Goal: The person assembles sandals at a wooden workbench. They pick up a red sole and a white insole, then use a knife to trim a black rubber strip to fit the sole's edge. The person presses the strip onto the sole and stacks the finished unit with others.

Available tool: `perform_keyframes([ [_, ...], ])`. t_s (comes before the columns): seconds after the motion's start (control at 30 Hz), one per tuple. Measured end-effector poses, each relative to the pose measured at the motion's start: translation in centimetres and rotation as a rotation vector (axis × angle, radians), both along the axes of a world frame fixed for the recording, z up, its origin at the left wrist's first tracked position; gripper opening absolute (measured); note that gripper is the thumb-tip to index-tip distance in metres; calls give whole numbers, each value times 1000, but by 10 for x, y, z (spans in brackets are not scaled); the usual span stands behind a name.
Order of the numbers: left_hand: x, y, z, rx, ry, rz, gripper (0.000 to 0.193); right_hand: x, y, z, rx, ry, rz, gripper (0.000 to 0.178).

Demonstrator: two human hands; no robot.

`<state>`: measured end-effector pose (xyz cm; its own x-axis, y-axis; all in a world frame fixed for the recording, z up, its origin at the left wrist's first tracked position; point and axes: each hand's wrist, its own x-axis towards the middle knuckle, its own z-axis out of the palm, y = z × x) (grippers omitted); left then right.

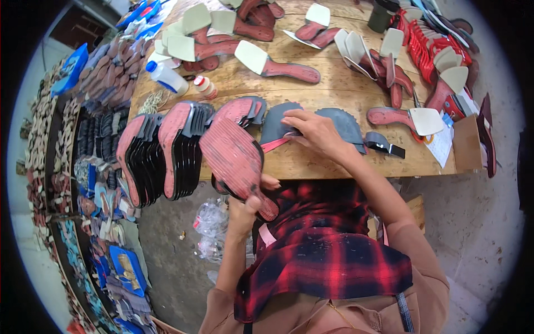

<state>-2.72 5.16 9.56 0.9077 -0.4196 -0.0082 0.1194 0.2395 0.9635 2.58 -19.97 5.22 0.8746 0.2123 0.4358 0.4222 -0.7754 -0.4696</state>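
Note:
In my left hand (243,214), closed round its narrow end, is a red ridged shoe insole (231,150) with a dark edge. It is tilted up in front of the table's near edge, its wide end away from me. My right hand (317,129) is over the table with its fingers bent and pinching at a dark grey upper piece (280,119) with a saw-toothed edge; the fingertips are partly hidden. A pink strip (276,145) sticks out beside that piece. Under my right wrist lies a second dark grey upper piece (340,127).
Left of my hands stand stacks of red insoles (181,119) with black edges. Red insoles with white pads (278,64) lie across the wooden table (339,164). A white bottle (167,77), small jar (205,87), and black strap loop (384,143) are near. Loaded shelves (61,183) stand left.

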Motion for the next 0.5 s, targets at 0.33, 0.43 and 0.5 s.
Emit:
perform_keyframes([
  [0.33,2,-10,-16,783,-575,-624,46,35,3,6,-364,-2,353,10],
  [0.43,6,-20,-17,804,-620,-654,51,36,4,-3,-382,-47,396,12],
  [0.5,7,-21,-19,803,-664,-617,51,38,3,-7,-298,-42,367,13],
])
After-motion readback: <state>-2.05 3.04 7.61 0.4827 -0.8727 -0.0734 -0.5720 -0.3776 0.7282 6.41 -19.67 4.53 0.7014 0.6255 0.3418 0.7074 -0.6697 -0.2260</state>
